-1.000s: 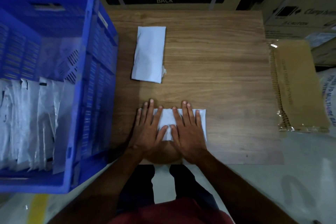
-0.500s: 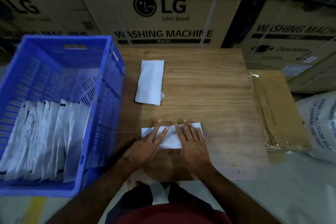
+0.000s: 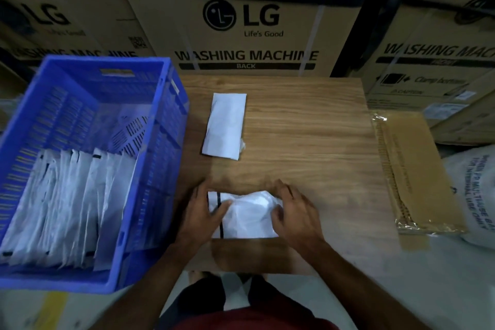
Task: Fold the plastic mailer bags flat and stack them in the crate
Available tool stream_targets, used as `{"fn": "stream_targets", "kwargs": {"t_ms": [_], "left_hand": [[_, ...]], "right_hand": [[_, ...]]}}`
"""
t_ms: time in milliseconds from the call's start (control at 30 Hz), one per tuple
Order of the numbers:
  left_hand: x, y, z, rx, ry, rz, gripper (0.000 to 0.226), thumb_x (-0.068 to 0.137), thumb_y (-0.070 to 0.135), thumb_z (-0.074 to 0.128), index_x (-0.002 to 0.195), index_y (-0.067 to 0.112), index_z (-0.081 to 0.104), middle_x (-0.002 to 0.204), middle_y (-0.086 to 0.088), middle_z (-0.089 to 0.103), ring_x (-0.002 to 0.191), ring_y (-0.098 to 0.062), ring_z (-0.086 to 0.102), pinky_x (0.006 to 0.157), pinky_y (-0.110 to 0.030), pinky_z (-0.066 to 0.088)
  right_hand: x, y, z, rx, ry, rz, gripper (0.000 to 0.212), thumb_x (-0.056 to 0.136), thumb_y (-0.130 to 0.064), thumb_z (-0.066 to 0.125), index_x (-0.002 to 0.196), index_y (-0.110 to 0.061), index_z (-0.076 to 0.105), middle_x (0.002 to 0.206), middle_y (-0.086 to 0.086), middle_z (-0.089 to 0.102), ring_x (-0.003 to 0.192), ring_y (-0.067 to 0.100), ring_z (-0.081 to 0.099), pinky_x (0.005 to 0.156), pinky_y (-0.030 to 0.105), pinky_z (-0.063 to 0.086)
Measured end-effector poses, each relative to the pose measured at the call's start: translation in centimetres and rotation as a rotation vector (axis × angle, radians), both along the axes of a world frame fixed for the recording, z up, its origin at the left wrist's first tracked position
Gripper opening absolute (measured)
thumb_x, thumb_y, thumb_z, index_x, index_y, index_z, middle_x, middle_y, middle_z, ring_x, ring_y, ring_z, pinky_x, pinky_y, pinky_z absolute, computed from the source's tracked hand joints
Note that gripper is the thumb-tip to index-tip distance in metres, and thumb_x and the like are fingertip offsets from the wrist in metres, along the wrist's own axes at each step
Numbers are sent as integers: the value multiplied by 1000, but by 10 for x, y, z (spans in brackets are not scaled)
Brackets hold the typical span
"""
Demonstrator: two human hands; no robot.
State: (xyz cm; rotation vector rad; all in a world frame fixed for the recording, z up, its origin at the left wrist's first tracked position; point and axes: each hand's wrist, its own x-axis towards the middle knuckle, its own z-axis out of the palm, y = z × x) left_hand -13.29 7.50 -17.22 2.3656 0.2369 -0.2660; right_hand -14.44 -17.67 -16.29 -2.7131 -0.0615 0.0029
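Note:
A white folded mailer bag with a black stripe lies near the front edge of the wooden table. My left hand grips its left end, thumb on top. My right hand curls round its right end. A second folded white mailer lies farther back on the table, left of centre. The blue plastic crate stands left of the table and holds several white mailers stacked leaning in its near half.
A flat brown pack in clear wrap lies off the table's right edge, with a white printed sack beside it. Large LG washing machine cartons wall in the back. My legs are below the table's front edge.
My hands stopped pressing the mailer flat and now grip its two ends; it looks bulkier and crumpled. The camera tilted up, showing more of the cartons.

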Motion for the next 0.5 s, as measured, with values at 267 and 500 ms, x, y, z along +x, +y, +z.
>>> {"fn": "stream_targets", "kwargs": {"t_ms": [267, 500], "left_hand": [[-12, -19, -45, 532, -297, -434, 58, 104, 38, 34, 152, 8, 48, 162, -21, 37, 145, -36, 43, 117, -48, 31], [-13, -15, -72, 485, -188, -493, 65, 103, 40, 31, 163, 14, 27, 172, -13, 17, 158, -31, 16, 127, -44, 10]], "right_hand": [[-9, 39, -46, -18, -112, 229, 59, 93, -27, 54, 150, -9, 53, 163, 22, 36, 154, 37, 29, 127, 59, 16], [-5, 48, -79, -79, 32, 308, 71, 99, -37, 48, 163, -14, 30, 171, 16, 20, 160, 30, 15, 127, 54, 17]]}}
